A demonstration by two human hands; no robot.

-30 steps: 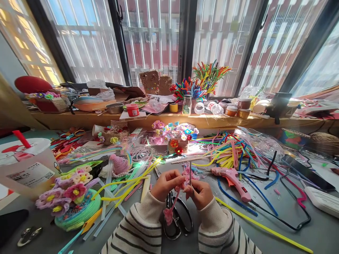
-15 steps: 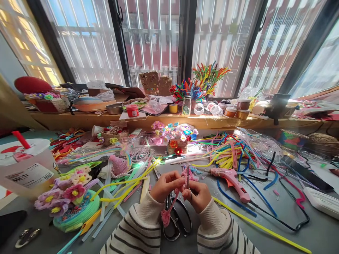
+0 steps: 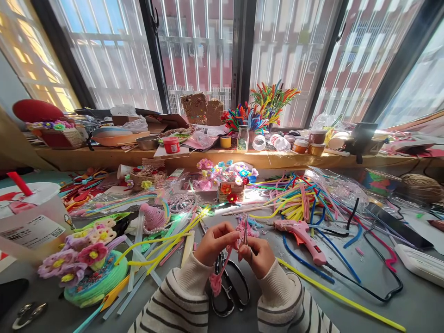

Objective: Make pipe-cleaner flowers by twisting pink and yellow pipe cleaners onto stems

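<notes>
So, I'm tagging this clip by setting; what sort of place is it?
Probably a craft worktable by a window: a pink glue gun, loose pipe cleaners and fuzzy handmade flowers lie about.

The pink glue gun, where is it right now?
In the head view, the pink glue gun lies on the table, right of the right hand, beside the blue pipe cleaners.

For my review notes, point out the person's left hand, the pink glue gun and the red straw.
Left hand [image 3: 213,245]: head view, on the back of the hand.
Pink glue gun [image 3: 314,250]: head view, on its handle.
Red straw [image 3: 19,183]: head view, on the middle of its visible length.
</notes>
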